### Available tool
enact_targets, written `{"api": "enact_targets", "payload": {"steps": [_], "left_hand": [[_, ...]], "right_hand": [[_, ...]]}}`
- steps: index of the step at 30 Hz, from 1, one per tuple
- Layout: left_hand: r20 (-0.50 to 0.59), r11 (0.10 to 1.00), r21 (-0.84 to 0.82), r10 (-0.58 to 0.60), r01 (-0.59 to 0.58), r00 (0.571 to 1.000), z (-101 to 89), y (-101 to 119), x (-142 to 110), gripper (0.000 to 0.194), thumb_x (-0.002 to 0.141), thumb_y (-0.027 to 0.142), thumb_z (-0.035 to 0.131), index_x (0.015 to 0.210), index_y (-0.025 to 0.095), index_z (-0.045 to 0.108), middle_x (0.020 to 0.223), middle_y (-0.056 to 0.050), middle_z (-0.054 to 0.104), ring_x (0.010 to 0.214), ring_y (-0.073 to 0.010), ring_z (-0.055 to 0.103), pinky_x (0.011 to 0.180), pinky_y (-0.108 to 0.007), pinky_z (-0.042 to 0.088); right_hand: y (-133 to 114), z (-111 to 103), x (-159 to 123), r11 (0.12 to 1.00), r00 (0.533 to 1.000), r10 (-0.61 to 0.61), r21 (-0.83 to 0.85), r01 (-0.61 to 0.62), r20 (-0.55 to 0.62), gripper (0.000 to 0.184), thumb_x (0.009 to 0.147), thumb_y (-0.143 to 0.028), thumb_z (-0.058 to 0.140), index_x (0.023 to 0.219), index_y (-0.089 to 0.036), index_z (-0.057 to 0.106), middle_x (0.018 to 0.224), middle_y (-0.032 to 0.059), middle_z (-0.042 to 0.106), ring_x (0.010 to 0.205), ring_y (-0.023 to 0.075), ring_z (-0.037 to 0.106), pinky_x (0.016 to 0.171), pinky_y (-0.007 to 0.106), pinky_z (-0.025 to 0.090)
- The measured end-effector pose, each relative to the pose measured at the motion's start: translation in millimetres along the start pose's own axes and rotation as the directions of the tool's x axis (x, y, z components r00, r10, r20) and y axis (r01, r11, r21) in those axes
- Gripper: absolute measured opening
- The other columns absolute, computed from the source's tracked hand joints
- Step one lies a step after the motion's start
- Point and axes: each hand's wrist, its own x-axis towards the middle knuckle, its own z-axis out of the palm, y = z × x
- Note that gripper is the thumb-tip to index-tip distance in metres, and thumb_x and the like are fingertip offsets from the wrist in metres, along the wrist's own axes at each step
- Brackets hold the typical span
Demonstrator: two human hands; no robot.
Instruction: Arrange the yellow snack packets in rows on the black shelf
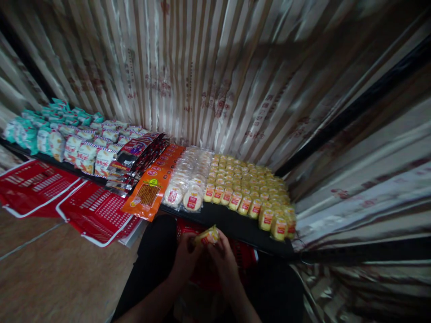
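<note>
Between my hands, just off the front edge of the black shelf, is a small yellow wrapped snack cake [207,236] with a red and white label. My left hand [186,251] grips its left side, and my right hand [222,251] has its fingers closed on the right side. Rows of matching yellow snack cakes [242,179] stand on the shelf [232,224] beyond my hands. Below the hands, a red basket [247,255] shows partly between my dark-clothed legs; its inside is mostly hidden.
Left along the shelf lie round white wrapped crackers [192,200], an orange snack bag [148,193], dark packets [129,157], white packs [85,154] and teal packs [27,134]. Red baskets [97,211] sit on the floor at left. A striped curtain [188,67] hangs behind, with dark poles [357,103].
</note>
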Motion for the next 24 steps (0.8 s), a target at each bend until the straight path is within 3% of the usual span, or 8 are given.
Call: {"api": "enact_targets", "payload": {"steps": [5, 9, 14, 17, 24], "left_hand": [[-0.003, 0.981, 0.173, 0.084, -0.082, 0.996, 14.1, 15.7, 6.3, 0.032, 0.073, 0.031, 0.057, 0.101, 0.015, 0.051, 0.099, -0.009, 0.062, 0.09, -0.0199, 0.061, 0.082, -0.033, 0.048], [-0.077, 0.901, 0.373, 0.268, -0.221, 0.96, 15.7, 31.4, 10.1, 0.029, 0.076, 0.022, 0.046, 0.104, 0.015, 0.053, 0.103, -0.01, 0.057, 0.09, -0.0189, 0.06, 0.082, -0.035, 0.049], [0.038, 0.837, 0.349, 0.437, -0.422, 0.898, 23.5, 39.1, 17.3, 0.026, 0.08, 0.018, 0.04, 0.1, 0.017, 0.057, 0.108, -0.011, 0.058, 0.1, -0.0198, 0.057, 0.09, -0.038, 0.047], [0.092, 0.853, 0.279, 0.434, -0.442, 0.896, 31.9, 39.2, 24.7, 0.029, 0.079, 0.017, 0.041, 0.102, 0.016, 0.058, 0.12, -0.013, 0.054, 0.108, -0.0219, 0.054, 0.094, -0.04, 0.045], [0.083, 0.921, 0.2, 0.323, -0.333, 0.943, 43.4, 40.7, 47.8, 0.039, 0.075, 0.014, 0.044, 0.111, 0.016, 0.057, 0.133, -0.01, 0.048, 0.12, -0.0221, 0.046, 0.105, -0.039, 0.037]], "right_hand": [[-23.9, 3.5, 12.2, 0.996, 0.995, -0.092, -0.02, 0.092, -0.031, 0.069, 0.068, -0.038, 0.067, 0.128, -0.023, 0.038, 0.083, 0.0011, 0.065, 0.074, 0.0161, 0.064, 0.067, 0.028, 0.052], [-45.5, -3.1, 35.6, 0.956, 0.977, -0.206, -0.222, 0.189, -0.053, 0.051, 0.068, -0.036, 0.066, 0.113, -0.022, 0.046, 0.087, 0.0024, 0.064, 0.074, 0.0149, 0.062, 0.066, 0.027, 0.051], [-56.5, -3.8, 65.1, 0.876, 0.954, -0.288, -0.425, 0.227, -0.084, 0.037, 0.069, -0.04, 0.062, 0.1, -0.021, 0.053, 0.087, 0.0036, 0.063, 0.073, 0.0152, 0.06, 0.061, 0.026, 0.049], [-56.5, 2.4, 79.5, 0.865, 0.943, -0.312, -0.445, 0.234, -0.111, 0.04, 0.069, -0.041, 0.06, 0.102, -0.02, 0.053, 0.087, 0.004, 0.063, 0.072, 0.0154, 0.06, 0.06, 0.026, 0.048], [-56.5, 15.5, 101.3, 0.832, 0.934, -0.346, -0.489, 0.263, -0.087, 0.04, 0.07, -0.04, 0.056, 0.102, -0.017, 0.056, 0.091, 0.007, 0.063, 0.071, 0.0163, 0.06, 0.064, 0.029, 0.05]]}}
